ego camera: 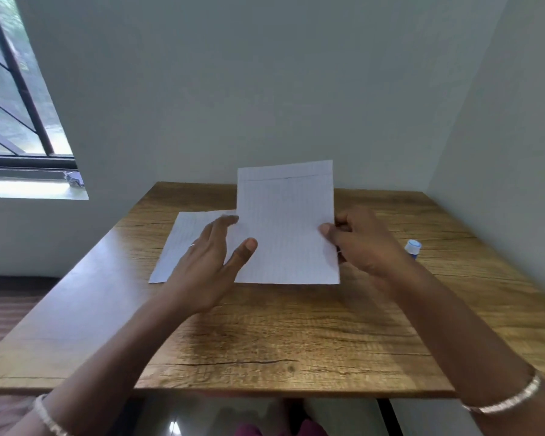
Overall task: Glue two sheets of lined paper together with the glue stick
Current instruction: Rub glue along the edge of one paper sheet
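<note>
One lined sheet (285, 221) is lifted off the table, tilted up toward me. My right hand (362, 243) pinches its right edge between thumb and fingers. My left hand (211, 262) is spread open at the sheet's left edge, thumb in front of the paper, fingers straight. A second lined sheet (183, 243) lies flat on the wooden table (265, 335) under and left of my left hand. The glue stick (412, 248), blue with a white cap, stands on the table just beyond my right hand, partly hidden by it.
The table sits in a corner, with a wall right behind it and another close on the right. A window (16, 99) with dark bars is at the upper left. Bracelets are on both of my wrists.
</note>
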Motion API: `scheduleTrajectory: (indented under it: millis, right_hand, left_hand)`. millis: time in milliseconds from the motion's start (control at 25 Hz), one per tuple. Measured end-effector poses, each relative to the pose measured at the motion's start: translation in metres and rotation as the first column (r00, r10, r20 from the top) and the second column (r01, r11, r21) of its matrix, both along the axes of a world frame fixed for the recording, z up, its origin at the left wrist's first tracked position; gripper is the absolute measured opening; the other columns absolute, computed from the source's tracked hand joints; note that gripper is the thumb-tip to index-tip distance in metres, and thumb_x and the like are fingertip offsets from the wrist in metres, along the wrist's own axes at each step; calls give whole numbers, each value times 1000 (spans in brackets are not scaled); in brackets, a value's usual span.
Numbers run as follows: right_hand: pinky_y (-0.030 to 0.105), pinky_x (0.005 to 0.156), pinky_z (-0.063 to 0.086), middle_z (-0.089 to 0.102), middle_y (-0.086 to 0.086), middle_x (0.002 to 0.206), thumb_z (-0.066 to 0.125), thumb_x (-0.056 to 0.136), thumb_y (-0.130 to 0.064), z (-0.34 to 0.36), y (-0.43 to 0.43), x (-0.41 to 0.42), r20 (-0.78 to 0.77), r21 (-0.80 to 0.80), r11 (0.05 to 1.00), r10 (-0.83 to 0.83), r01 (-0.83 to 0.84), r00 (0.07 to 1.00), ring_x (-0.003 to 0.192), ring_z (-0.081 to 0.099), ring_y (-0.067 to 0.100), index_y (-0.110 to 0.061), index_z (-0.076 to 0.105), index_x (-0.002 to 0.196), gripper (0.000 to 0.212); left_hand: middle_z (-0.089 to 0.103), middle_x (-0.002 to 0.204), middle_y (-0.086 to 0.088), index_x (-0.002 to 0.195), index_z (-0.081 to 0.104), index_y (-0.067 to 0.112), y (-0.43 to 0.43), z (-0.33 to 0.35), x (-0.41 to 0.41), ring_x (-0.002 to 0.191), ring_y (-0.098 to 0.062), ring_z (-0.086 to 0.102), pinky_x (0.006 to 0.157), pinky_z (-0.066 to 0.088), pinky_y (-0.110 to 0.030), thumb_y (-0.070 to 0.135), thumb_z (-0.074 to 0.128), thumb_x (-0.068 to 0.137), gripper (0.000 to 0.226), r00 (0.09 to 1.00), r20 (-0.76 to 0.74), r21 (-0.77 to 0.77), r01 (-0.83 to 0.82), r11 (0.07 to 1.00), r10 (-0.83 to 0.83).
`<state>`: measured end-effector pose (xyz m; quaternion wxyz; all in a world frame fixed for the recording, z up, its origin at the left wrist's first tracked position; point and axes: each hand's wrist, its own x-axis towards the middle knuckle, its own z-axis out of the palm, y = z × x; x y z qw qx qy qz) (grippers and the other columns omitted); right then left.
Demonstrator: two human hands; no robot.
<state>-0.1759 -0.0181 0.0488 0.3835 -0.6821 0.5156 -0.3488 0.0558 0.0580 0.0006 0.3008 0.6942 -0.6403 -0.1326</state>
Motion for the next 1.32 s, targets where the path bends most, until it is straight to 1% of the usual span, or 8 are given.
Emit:
scheduleTrajectory:
  millis: [240,520,680,760,840,960,1200,1320]
  right_hand:
    - [35,79,51,68,0,109,62,99,-23,20,18,-67,-333,66,992,122,-106,935,102,64,19,-22,66,110,12]
    - [22,62,36,59,-15,80,74,87,-40,7,30,-71,-707,-275,951,-100,-142,700,85,57,10,-25,68,94,18]
    - [22,52,39,56,-17,62,67,87,-51,-17,39,-90,-405,-707,704,-486,72,775,57,53,0,-32,58,76,23]
    - [22,55,43,61,-15,67,73,84,-48,-26,36,-113,-87,-680,647,-539,345,838,61,59,1,-31,59,79,22]
    - [23,63,50,68,-13,86,80,75,-51,-34,31,-131,49,-435,757,-522,488,852,76,65,4,-32,64,95,31]
    - [19,66,48,68,-19,102,87,67,-48,-46,20,-133,-28,-187,915,-368,356,930,89,65,0,-40,66,107,45]
    - [25,69,45,75,-11,88,87,73,-42,-57,-5,-118,2,-111,943,-317,315,949,84,69,9,-31,77,95,27]
    - [26,73,47,77,-15,89,79,82,-44,-55,-3,-121,77,-186,913,-355,364,932,89,69,0,-31,76,94,18]
  left_hand:
    - [-2,170,3,155,2,41,-6,-12,-4,153,-29,20,118,23,-53,83,21,85,85,990,130,70,41,997,-49]
    - [6,169,10,142,39,56,-22,-10,-39,156,-20,-4,121,0,-57,80,43,83,64,840,436,170,276,946,-323]
    - [7,169,10,137,44,56,-34,-13,-44,156,-18,-7,121,-5,-58,90,36,72,73,836,425,178,299,938,-347]
    - [10,168,12,134,46,55,-39,-14,-46,156,-17,-4,121,-2,-57,97,29,64,83,834,431,162,304,939,-345]
    - [14,167,14,130,48,51,-45,-12,-51,156,-15,-1,121,1,-56,98,29,62,84,823,444,151,320,935,-354]
    - [20,166,14,122,51,46,-57,-5,-60,156,-15,2,121,3,-56,101,30,57,87,788,473,188,348,919,-395]
    - [36,158,16,111,47,41,-71,-3,-70,154,-11,13,122,1,-54,98,37,56,80,769,404,267,419,868,-496]
    - [51,145,20,102,48,40,-76,0,-72,134,-8,45,121,12,-54,92,47,63,66,775,388,250,432,866,-499]
